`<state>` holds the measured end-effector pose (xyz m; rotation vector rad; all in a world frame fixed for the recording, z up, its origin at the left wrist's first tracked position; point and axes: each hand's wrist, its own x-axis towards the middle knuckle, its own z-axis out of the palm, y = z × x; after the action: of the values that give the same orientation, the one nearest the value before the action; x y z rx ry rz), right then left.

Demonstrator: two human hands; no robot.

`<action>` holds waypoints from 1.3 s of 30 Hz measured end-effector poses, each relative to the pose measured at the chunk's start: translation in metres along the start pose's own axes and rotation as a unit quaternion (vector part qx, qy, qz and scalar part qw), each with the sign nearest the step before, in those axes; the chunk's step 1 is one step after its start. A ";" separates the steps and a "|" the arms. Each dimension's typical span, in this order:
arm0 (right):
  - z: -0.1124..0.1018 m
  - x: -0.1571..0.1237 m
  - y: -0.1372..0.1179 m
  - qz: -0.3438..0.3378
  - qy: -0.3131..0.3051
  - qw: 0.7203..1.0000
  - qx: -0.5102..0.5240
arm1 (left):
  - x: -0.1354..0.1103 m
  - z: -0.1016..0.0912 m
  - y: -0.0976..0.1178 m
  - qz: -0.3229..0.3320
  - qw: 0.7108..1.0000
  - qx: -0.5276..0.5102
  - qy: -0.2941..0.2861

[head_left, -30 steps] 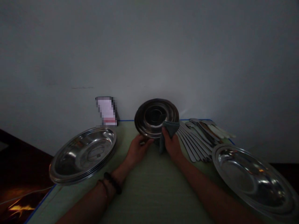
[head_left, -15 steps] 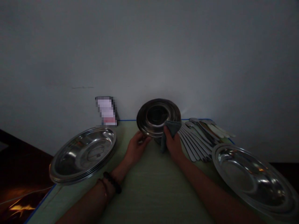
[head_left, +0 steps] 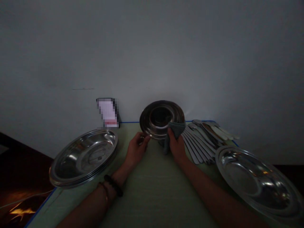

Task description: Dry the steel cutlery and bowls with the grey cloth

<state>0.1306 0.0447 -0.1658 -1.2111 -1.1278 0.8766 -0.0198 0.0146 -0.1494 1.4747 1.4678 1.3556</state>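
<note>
A round steel dish [head_left: 152, 133] is held up tilted above the table, near the wall. My left hand [head_left: 137, 148] is closed at its lower left rim, thumb and fingers pinching the edge. In my right hand [head_left: 176, 144] a grey cloth [head_left: 177, 127] is folded over the dish's lower right rim, and the fingers grip the rim through it. Part of the cloth hangs below the dish. The fingers behind the dish are hidden.
Stacked steel basins [head_left: 83, 158] stand on the left of the green table [head_left: 156, 196]. Another steel basin [head_left: 251, 180] sits at the right. Several pieces of flatware [head_left: 197, 145] lie fanned behind it. A phone [head_left: 108, 112] leans against the wall [head_left: 152, 57].
My left hand has slid slightly left and down along the rim. The dish has shifted a touch to the right; my right hand keeps its hold with the cloth.
</note>
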 end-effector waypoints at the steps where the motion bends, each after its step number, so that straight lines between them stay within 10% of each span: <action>1: 0.000 0.000 0.000 -0.004 -0.007 1.000 -0.002 | 0.000 0.000 -0.001 0.009 1.000 0.016 -0.016; 6: 0.001 -0.002 0.000 0.000 -0.039 0.999 -0.022 | -0.004 0.007 0.000 0.002 0.996 0.039 -0.084; 14: 0.001 0.000 0.001 0.010 0.004 1.000 -0.016 | -0.004 0.004 0.007 -0.018 0.998 -0.055 0.007; 23: 0.002 -0.003 0.001 -0.014 -0.075 0.996 -0.037 | -0.003 0.004 0.002 -0.010 0.996 0.030 -0.080; 34: 0.000 -0.001 -0.002 0.006 -0.009 1.000 -0.017 | -0.002 0.000 0.001 0.000 1.000 -0.017 0.019; 39: 0.001 -0.002 -0.001 0.001 -0.050 0.998 -0.027 | -0.004 0.003 0.002 0.028 0.998 0.022 -0.059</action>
<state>0.1287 0.0426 -0.1655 -1.2236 -1.2367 0.9215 -0.0155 0.0113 -0.1491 1.6063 1.3990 1.2543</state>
